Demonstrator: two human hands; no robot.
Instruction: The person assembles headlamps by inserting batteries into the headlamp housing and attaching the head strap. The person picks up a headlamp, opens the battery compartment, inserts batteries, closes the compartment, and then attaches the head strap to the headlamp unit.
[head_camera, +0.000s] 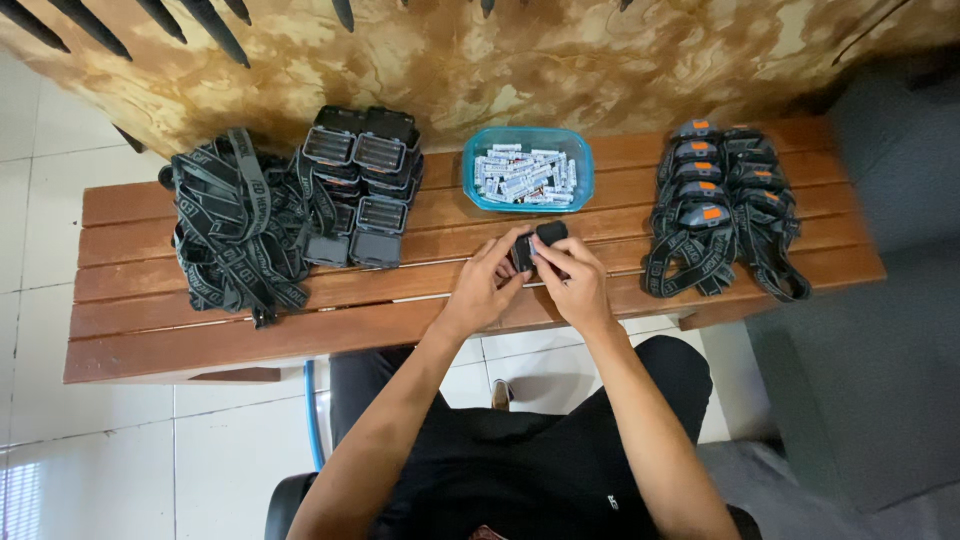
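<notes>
A small black headlamp battery case (536, 243) with its lid swung open is held between both hands over the wooden slatted bench (200, 330). My left hand (487, 285) grips its left side with the fingertips. My right hand (570, 280) holds the right side and presses a small battery into it. Just behind the hands stands a clear blue plastic tub (475, 170) filled with several small batteries (527, 178).
A heap of black headlamps with open cases and grey straps (290, 205) lies on the bench's left. A row of closed headlamps with orange buttons (722, 210) lies on the right. A grey seat (880, 330) is at the right; white floor tiles at the left.
</notes>
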